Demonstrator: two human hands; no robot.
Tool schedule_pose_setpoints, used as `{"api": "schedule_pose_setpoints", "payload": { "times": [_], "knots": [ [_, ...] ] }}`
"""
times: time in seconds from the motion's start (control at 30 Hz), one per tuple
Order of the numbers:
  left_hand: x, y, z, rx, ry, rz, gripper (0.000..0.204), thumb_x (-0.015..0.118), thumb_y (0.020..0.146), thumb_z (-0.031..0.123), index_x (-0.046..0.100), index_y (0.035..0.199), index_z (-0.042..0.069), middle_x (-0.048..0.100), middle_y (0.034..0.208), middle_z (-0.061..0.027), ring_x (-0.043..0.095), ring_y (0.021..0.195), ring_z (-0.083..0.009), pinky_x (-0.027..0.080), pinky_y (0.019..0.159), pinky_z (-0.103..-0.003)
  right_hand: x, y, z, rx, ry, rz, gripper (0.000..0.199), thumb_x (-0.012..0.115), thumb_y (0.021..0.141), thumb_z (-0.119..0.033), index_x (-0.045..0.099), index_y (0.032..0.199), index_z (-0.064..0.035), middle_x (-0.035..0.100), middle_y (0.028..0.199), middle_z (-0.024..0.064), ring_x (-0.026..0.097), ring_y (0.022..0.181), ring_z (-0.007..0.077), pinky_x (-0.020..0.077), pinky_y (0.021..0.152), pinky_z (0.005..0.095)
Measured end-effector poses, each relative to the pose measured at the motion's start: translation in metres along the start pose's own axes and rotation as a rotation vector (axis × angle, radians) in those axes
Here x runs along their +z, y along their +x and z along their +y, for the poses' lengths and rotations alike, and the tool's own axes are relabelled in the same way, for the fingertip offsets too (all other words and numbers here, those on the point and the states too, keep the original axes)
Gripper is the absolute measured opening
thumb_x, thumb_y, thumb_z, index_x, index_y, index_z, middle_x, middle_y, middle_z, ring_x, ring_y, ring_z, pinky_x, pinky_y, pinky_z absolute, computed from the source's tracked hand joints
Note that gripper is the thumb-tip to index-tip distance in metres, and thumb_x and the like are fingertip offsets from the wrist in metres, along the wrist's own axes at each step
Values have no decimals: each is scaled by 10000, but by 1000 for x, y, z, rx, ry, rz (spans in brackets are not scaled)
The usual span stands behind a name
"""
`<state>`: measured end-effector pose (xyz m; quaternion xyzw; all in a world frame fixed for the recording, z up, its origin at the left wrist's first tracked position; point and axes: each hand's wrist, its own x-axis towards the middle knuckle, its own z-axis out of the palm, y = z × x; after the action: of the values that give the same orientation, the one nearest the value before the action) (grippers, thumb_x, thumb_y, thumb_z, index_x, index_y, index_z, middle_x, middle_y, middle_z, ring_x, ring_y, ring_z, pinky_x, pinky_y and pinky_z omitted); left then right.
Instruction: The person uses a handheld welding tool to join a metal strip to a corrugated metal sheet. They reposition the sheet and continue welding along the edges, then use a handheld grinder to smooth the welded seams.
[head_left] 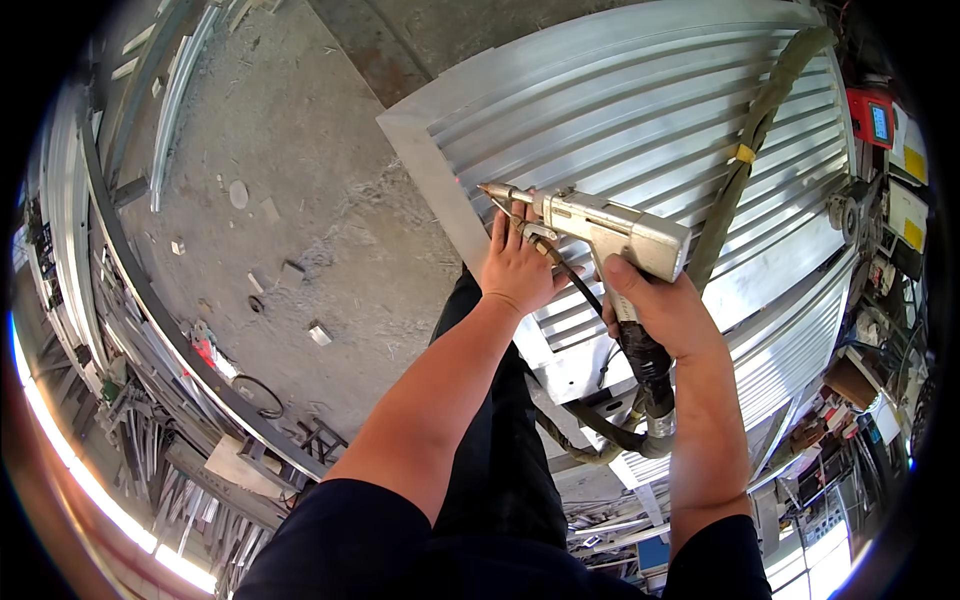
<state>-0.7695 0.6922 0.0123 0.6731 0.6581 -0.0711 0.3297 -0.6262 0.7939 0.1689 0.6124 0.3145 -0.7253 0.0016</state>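
Observation:
My right hand (pixel 655 305) is wrapped around the grip of a silver welding gun (pixel 610 228) with a pointed copper-coloured nozzle. The nozzle points left at the frame edge of a slatted metal panel (pixel 415 130), where a small red dot glows. Beneath the gun's front end, my left hand (pixel 518 268) has its fingers stretched forward and its thumb apart. The nozzle and a thin wire-feed tube (pixel 570 272) cross in front of those fingers, partly hiding them. Whether the left fingertips rest on the panel or touch the gun, I cannot tell.
A thick sleeved hose (pixel 735 190) with a yellow band lies across the panel. A second slatted panel (pixel 790 345) is at the right. Offcuts litter the concrete floor (pixel 300 200). Long metal profiles (pixel 75 220) are stacked left; a red device with a screen (pixel 872 118) stands far right.

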Motion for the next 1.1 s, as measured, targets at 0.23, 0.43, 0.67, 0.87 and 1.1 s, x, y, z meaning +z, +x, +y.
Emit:
{"api": "schedule_pose_setpoints", "payload": {
  "times": [0.23,0.43,0.67,0.87,1.1],
  "knots": [
    [-10,-3,3,-10,-51,-34,917,658,755,612,357,1496,165,363,1511,-169,196,1470,-352,59,1192,-565,8,26,-6,-78,-101,-100,431,775,830,-353,655,1035,7,626,689,66,594,544,127,478,500,278],
    [4,-5,2,-27,-2,41,788,605,841,532,351,1497,177,419,1463,-162,336,1398,-332,126,1177,-574,10,36,-8,-59,-154,-101,401,762,841,-336,664,1023,8,633,679,68,599,516,138,473,487,285],
    [28,-3,-1,-6,34,178,616,512,923,435,394,1479,198,418,1467,-157,394,1357,-325,184,1164,-557,13,41,-6,-93,-127,-117,385,739,863,-313,647,1068,0,623,653,58,586,498,134,464,474,284],
    [40,-3,-3,14,21,283,585,513,922,421,441,1453,186,412,1468,-164,390,1356,-337,198,1169,-528,14,41,-10,-52,-188,-97,372,740,867,-312,651,1056,-5,618,660,53,586,505,130,471,476,278],
    [38,-2,-3,21,-6,288,573,526,916,416,473,1425,160,368,1496,-178,365,1372,-355,207,1177,-492,14,42,-11,-65,-186,-98,380,744,865,-337,668,1049,-14,618,665,49,587,516,124,475,482,276]
  ]
}}
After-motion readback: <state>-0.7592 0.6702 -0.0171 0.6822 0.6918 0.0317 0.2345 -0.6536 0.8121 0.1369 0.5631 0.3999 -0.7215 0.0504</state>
